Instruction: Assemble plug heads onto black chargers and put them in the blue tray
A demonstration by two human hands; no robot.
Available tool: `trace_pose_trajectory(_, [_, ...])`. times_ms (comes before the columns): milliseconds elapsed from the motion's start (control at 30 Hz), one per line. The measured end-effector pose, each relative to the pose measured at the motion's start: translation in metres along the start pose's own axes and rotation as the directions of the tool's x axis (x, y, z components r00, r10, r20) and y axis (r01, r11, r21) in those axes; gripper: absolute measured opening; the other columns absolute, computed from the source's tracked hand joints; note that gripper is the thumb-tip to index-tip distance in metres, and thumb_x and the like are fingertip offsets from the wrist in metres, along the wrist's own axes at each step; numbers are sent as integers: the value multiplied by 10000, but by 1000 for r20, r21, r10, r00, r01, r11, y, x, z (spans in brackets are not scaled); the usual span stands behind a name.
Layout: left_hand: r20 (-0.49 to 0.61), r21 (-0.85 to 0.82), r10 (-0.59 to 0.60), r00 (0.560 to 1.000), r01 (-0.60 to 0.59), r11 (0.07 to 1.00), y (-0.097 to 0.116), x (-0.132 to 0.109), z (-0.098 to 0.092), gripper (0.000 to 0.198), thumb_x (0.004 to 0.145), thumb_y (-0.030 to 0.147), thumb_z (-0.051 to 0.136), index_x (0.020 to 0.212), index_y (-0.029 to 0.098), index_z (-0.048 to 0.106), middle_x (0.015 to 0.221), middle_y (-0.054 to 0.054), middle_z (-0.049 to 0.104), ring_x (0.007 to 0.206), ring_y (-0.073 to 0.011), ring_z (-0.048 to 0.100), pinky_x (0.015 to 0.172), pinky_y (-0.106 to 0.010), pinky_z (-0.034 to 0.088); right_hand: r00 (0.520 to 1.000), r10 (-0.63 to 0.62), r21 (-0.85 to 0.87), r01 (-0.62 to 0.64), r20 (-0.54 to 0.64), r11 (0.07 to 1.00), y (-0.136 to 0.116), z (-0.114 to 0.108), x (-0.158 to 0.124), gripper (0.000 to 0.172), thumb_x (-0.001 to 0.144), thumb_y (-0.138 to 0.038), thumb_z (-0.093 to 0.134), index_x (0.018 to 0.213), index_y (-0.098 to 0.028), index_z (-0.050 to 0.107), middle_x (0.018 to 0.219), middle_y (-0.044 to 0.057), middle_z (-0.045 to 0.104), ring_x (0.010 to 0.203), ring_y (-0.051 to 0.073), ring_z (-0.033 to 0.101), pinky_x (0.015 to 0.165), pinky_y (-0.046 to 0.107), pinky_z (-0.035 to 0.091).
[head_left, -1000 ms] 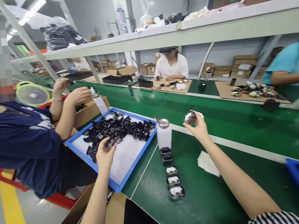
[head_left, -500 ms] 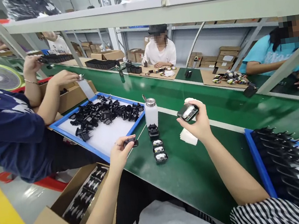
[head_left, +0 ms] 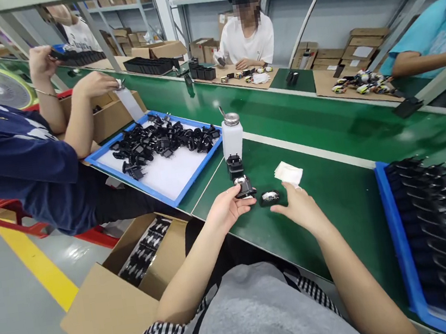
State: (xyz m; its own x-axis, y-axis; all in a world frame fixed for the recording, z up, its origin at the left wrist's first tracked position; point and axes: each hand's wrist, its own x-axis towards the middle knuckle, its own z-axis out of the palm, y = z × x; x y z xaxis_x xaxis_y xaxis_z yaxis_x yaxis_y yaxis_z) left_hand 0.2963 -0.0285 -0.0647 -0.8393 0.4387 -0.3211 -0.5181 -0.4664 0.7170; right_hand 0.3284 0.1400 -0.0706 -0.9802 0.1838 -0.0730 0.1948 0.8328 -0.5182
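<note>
Head view: left hand (head_left: 228, 210) pinches a black plastic plug part (head_left: 246, 187); right hand (head_left: 298, 204) apart, fingers spread, just beside an open black oval housing with white innards (head_left: 270, 198). Looks like part-by-part handling; next move wants careful fingertips. Left of left hand, brown cardboard box (head_left: 106, 308): black-and-silver parts (head_left: 147, 251). Right of right hand, blue-rimmed tray (head_left: 400, 242): black plugs in rows (head_left: 429, 238). Beyond left hand, second blue-rimmed tray (head_left: 167, 180): loose black plugs (head_left: 158, 142).

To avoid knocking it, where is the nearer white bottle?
In the head view, the white bottle stands near centre, beyond the left hand, right of the left blue tray.
</note>
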Motion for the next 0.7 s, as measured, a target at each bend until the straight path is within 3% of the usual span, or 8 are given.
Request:
trace_pose_trajectory(67, [45,30,-32,998,31,999,-2,1,7,203,732,241,446,768,84,569,682,-66,610,529,-100,574,433,-155,441,998,-61,240,61,-4,969,-9,-18,-2,422,656,-366,506,1025,-170,444,974,107,520,843,239,500,726,397,379])
trace_pose_trajectory(167, [70,134,23,997,-32,990,-7,2,16,175,691,238,507,767,96,574,643,-44,608,518,-92,566,450,-155,437,981,-188,541,137,41,830,-22,-29,-2,303,710,-377,437,933,-189,516,877,53,566,728,172,537,682,335,421])
trace_pose_trajectory(267, [65,264,146,987,-159,951,-13,4,25,174,630,214,574,778,124,590,695,-21,610,577,-79,559,487,-140,424,953,-299,650,194,55,735,-27,-26,2,272,638,-360,544,841,-179,558,845,38,578,715,167,537,645,309,440])
trace_pose_trajectory(367, [88,308,180,980,-199,931,-14,6,31,180,624,208,579,788,136,596,735,-16,608,612,-73,550,512,-140,417,954,-298,674,196,38,712,-19,-27,5,241,595,-325,593,782,-174,569,807,27,581,649,146,534,572,276,443])
trace_pose_trajectory(467, [225,228,42,973,-95,969,-10,12,34,156,662,224,546,776,126,587,673,-21,598,567,-72,544,529,-169,429,948,-309,697,169,79,697,-6,-40,8,235,635,-338,550,810,-183,575,639,-11,560,490,97,482,470,239,405])
trace_pose_trajectory(567, [364,180,-145,920,83,980,-4,20,38,139,699,214,507,790,125,563,641,-20,580,543,-74,539,511,-183,428,911,-388,730,168,142,662,0,-52,11,344,608,-346,574,923,-207,558,594,-32,533,491,97,470,477,238,391])
trace_pose_trajectory(633, [384,193,-200,901,133,972,0,25,43,106,713,180,484,781,125,544,625,-11,565,522,-68,530,485,-176,417,881,-441,742,178,173,646,-3,-55,15,421,525,-328,640,923,-216,559,693,-17,556,605,130,505,545,261,409])
trace_pose_trajectory(700, [338,269,-200,920,109,957,2,28,50,89,729,146,446,769,120,521,595,-1,543,487,-60,513,476,-177,413,877,-455,737,205,154,645,-6,-54,20,356,472,-319,668,798,-200,590,722,-6,555,663,151,510,592,282,413])
